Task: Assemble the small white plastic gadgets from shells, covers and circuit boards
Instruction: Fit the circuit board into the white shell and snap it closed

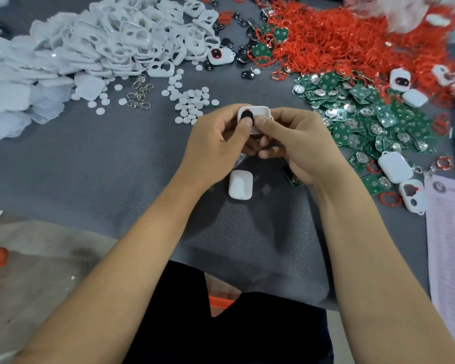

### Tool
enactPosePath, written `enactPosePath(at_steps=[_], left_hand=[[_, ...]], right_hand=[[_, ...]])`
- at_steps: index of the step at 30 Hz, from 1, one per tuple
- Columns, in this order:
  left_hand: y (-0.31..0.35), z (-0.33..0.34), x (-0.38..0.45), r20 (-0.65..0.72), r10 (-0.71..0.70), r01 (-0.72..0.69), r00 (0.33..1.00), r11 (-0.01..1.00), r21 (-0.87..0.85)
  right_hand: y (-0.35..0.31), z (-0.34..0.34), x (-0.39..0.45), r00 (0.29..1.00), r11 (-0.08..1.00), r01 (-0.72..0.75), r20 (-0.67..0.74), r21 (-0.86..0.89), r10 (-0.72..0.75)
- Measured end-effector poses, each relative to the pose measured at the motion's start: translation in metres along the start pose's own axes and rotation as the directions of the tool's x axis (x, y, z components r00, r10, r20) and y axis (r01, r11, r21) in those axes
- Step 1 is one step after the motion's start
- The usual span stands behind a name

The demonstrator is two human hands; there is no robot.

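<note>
Hands meet over the middle of the grey counter (116,158): the left hand (216,143) and right hand (297,143) both have fingers clamped on one small white gadget (258,114), the left thumb pressing its black oval button (247,117). A closed white shell (240,184) lies on the counter just below the hands. White covers (121,40) are heaped at the far left, red rings (339,38) at the far right, and green circuit boards (365,111) along the right edge.

Bright, even light; soft shadows, wide-angle bending, blurred far corners.
</note>
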State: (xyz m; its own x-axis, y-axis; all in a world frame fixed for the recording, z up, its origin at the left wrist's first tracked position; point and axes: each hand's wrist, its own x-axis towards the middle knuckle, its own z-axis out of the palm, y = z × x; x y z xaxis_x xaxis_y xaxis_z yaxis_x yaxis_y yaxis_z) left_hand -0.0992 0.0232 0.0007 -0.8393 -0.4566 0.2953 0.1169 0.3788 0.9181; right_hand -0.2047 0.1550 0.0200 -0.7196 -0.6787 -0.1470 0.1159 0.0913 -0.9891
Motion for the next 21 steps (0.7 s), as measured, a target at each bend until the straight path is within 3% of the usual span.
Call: enactPosePath(at_steps=[3,9,14,21], left_hand=[[0.0,-0.001,0.001,-0.004,0.048,-0.048,0.999,0.997,0.059],[0.0,-0.001,0.001,0.028,0.027,-0.028,0.999,0.999,0.016],[0.002,-0.001,0.0,0.042,0.052,-0.052,0.998,0.999,0.008],[0.002,-0.001,0.0,0.064,-0.011,0.013,0.998,0.999,-0.042]], right_hand=[[0.002,0.002,0.0,0.999,0.999,-0.029,-0.011,0.033,0.03],[0.001,0.0,0.0,0.996,0.992,-0.074,-0.032,0.103,0.078],[-0.001,-0.005,0.001,0.986,0.963,-0.166,0.031,0.211,0.163],[-0.002,-0.008,0.0,0.984,0.959,-0.18,0.039,0.218,0.176]])
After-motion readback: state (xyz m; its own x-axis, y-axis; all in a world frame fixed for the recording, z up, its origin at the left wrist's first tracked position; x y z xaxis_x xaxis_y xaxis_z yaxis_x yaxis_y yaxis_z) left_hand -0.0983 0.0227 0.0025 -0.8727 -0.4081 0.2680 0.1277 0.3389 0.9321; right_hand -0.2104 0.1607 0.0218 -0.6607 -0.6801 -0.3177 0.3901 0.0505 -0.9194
